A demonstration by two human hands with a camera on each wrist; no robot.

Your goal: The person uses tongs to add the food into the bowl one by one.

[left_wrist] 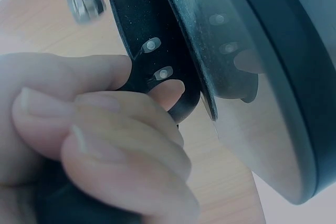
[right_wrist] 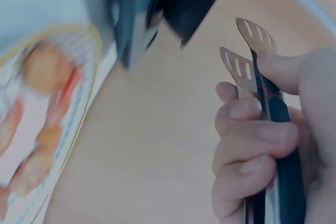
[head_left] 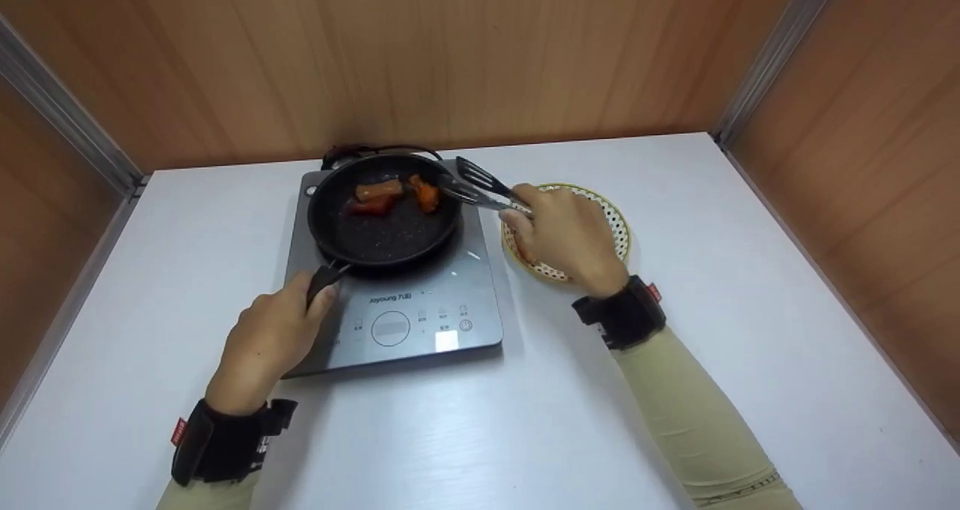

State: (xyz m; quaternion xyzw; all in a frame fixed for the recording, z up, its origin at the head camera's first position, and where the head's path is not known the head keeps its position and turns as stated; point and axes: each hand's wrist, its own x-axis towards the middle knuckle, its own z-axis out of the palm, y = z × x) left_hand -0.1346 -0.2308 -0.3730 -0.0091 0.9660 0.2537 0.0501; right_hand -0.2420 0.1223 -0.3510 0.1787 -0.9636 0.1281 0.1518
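My left hand (head_left: 274, 337) grips the black handle of a frying pan (head_left: 382, 240), its fingers curled round it in the left wrist view. In the pan lie a brownish strip (head_left: 379, 190), a red piece (head_left: 373, 205) and an orange piece (head_left: 425, 193) of food. My right hand (head_left: 570, 232) holds a pair of slotted tongs (right_wrist: 270, 103) with black grips. Their two heads stand apart near the pan's right rim, with nothing visible between them. Beneath that hand is a round plate (head_left: 621, 232) with a patterned rim; several food pieces (right_wrist: 47, 69) lie on it, partly hidden in the head view.
The pan sits on a flat grey induction cooker (head_left: 405, 352) with a touch panel at its front. A black cord (head_left: 409, 148) runs behind the pan. Wooden panels (head_left: 480, 60) enclose the white table (head_left: 420, 435) at the back and sides.
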